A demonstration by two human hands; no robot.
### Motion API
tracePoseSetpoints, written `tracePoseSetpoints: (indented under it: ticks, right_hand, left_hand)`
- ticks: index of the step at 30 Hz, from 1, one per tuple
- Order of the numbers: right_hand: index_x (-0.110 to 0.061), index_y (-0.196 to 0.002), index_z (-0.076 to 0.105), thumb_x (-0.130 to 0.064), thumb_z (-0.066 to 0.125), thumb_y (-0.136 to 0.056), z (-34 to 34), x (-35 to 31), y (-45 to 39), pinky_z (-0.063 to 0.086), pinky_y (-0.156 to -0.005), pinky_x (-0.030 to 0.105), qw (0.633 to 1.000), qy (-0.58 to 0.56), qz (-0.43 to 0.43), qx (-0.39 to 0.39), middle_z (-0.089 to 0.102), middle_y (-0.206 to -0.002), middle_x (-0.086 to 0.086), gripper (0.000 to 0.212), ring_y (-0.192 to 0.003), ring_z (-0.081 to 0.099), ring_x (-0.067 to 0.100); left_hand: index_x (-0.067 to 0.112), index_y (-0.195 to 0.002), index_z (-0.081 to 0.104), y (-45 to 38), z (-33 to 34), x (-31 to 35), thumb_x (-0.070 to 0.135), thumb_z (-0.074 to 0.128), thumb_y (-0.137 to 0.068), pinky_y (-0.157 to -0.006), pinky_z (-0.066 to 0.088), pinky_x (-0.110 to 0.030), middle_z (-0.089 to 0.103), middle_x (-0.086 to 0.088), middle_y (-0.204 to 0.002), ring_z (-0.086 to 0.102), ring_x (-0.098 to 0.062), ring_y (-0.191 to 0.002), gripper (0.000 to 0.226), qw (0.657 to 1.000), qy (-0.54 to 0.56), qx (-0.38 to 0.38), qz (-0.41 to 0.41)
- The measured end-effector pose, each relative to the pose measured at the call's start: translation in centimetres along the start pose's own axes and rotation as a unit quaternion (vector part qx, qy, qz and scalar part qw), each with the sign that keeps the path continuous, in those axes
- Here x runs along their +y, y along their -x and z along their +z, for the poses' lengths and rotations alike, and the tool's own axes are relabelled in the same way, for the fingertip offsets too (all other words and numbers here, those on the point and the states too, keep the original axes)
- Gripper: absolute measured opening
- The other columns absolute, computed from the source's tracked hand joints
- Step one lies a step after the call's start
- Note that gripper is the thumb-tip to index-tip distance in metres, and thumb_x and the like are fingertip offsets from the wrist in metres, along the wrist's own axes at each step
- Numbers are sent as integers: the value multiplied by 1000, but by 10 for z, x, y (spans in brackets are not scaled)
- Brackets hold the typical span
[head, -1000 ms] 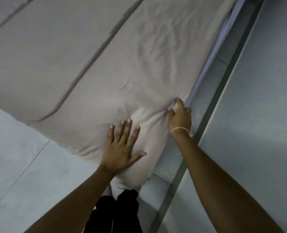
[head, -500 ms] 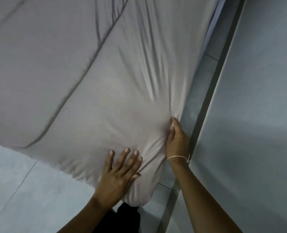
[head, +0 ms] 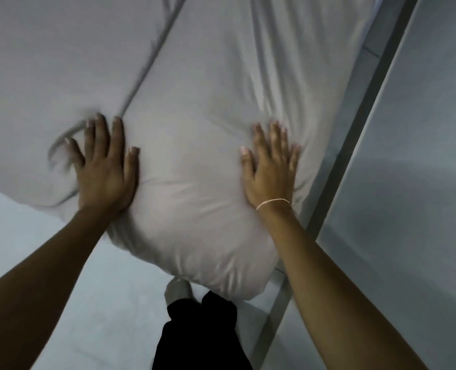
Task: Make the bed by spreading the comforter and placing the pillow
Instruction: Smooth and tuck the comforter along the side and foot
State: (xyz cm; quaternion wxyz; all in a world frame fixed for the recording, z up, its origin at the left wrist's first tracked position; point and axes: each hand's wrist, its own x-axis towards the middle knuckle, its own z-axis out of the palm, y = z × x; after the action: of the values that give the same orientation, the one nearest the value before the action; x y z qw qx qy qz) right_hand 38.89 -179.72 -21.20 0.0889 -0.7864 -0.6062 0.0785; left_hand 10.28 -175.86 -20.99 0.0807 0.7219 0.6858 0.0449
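A pale beige comforter covers the bed and fills most of the view, with a stitched seam running diagonally across it. Its puffy near corner hangs over the bed's edge toward me. My left hand lies flat with fingers spread on the comforter, left of that corner, and fabric wrinkles beside it. My right hand presses flat on the comforter near its right edge, fingers straight, a thin band on the wrist. No pillow is in view.
Pale floor tiles lie at lower left. A grey strip and a light wall run close along the bed's right side. My dark trouser legs and a foot stand below the corner.
My right hand let go of the pinched comforter edge and now lies flat on top. My left hand slid left, away from the corner. The view moved closer to the bed.
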Motion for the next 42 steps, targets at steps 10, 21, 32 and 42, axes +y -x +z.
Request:
tracePoseSetpoints:
  ticks: [10, 21, 32, 42]
  right_hand:
    - [-16, -149, 29, -42, 36, -96, -17, -35, 17, 9, -116, 58, 987, -65, 129, 75, 23, -157, 10, 59, -147, 16, 30]
    - [-26, -153, 11, -62, 23, -94, -2, 14, 155, 8, -117, 55, 992, -7, 93, -88, 10, -161, 4, 70, -148, 9, 26]
    - [-9, -149, 24, -51, 29, -98, -18, -22, 129, 11, -117, 57, 990, -79, 105, 44, 19, -157, 18, 66, -146, 15, 35]
    - [-27, -152, 16, -56, 21, -97, 1, -17, 125, 10, -115, 55, 994, -11, 109, -23, 11, -161, 7, 63, -148, 9, 27]
  left_hand:
    - [19, -151, 11, 3, 3, 4, 44, 19, -100, -116, -2, -53, 11, -14, -158, 9, -28, -146, 58, 1000, -4, 9, 6]
    - [11, -150, 17, 85, 13, 7, 42, 22, -99, -115, 10, -55, 13, -18, -157, 9, -33, -145, 60, 990, -18, -1, 141]
    - [20, -148, 28, 185, 29, 8, 39, 42, -98, -110, 27, -57, 25, -9, -155, 22, -38, -142, 56, 892, -23, -33, 450]
    - [23, -152, 0, 127, 5, -37, 48, 25, -99, -117, 10, -52, -5, -5, -159, -7, -20, -146, 64, 996, 75, -36, -17]
